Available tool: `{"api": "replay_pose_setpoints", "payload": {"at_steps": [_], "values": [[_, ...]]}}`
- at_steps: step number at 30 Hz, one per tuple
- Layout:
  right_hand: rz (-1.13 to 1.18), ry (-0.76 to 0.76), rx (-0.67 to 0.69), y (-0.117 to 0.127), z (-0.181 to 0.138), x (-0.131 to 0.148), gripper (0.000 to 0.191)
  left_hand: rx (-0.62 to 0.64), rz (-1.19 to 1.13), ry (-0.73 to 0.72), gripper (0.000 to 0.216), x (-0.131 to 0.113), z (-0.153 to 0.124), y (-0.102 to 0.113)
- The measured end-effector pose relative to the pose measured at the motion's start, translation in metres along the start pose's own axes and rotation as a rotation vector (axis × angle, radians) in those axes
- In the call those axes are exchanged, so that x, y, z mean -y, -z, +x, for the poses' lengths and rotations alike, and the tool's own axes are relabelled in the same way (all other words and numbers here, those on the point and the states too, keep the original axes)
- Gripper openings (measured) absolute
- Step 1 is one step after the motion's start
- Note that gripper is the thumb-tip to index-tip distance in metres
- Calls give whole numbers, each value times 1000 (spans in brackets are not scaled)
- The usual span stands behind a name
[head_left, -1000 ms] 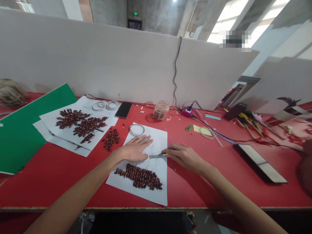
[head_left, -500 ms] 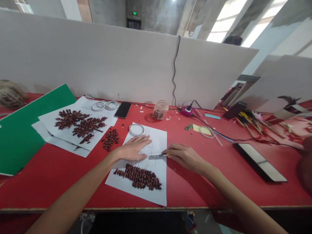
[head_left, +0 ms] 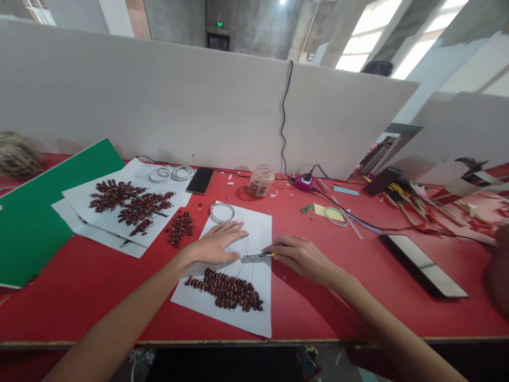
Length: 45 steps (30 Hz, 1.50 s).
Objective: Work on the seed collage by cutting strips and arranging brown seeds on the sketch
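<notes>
My left hand (head_left: 218, 243) lies flat with its fingers spread on a white sheet of paper (head_left: 258, 228) that carries a pencil drawing. Pinched in my right hand (head_left: 299, 255) is a utility knife (head_left: 254, 255); its blade points left across the drawing, close to my left thumb. Below both hands, rows of dark red-brown beans (head_left: 230, 291) cover the lower part of the sheet. A roll of clear tape (head_left: 222, 213) rests at the paper's top, just beyond my left fingers. Left of the sheet is a loose pile of beans (head_left: 181, 229).
At the left lie bean-covered sheets (head_left: 95, 207), a green board (head_left: 43, 212), tape rolls (head_left: 182, 172) and a phone (head_left: 200, 180). A jar (head_left: 261, 181) stands behind the paper. To the right are a purple charger (head_left: 305, 182), cables and a tablet-like device (head_left: 425, 265).
Both hands keep nearly the same place, and the knife stays in my right hand with its blade shifted very slightly left. The view has tilted a touch.
</notes>
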State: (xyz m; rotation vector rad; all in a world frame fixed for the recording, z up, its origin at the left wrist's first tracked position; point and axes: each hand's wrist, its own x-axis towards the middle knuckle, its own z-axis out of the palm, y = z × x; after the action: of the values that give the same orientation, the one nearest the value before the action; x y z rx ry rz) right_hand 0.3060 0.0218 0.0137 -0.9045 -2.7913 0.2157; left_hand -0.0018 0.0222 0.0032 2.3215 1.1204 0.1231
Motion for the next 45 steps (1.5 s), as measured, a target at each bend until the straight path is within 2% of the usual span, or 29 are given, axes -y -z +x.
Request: {"api": "replay_pose_setpoints", "payload": {"at_steps": [9,12,14,16,19,24,32,36,45], "values": [[-53,33,12,-3,4,1,31,11,-20,-2,66,2,0,3],[-67,42,15,-4,3,0,31,35,-108,-7,56,5,-1,7],[-74,40,12,-4,2,0,30,-10,-174,-10,41,4,-2,9],[-75,44,2,-5,1,0,29,-113,-187,-21,29,-1,-2,10],[-86,58,-22,-5,2,2,30,-196,-86,-16,18,-17,-1,10],[-113,67,-35,-6,2,3,31,-127,97,50,13,-41,4,17],[-157,98,-34,-5,1,3,34,13,271,104,14,-60,14,24],[-175,108,-34,-5,1,4,36,47,287,78,12,-59,15,21],[-188,109,-47,-6,1,4,34,-16,110,0,11,-39,12,16]]}}
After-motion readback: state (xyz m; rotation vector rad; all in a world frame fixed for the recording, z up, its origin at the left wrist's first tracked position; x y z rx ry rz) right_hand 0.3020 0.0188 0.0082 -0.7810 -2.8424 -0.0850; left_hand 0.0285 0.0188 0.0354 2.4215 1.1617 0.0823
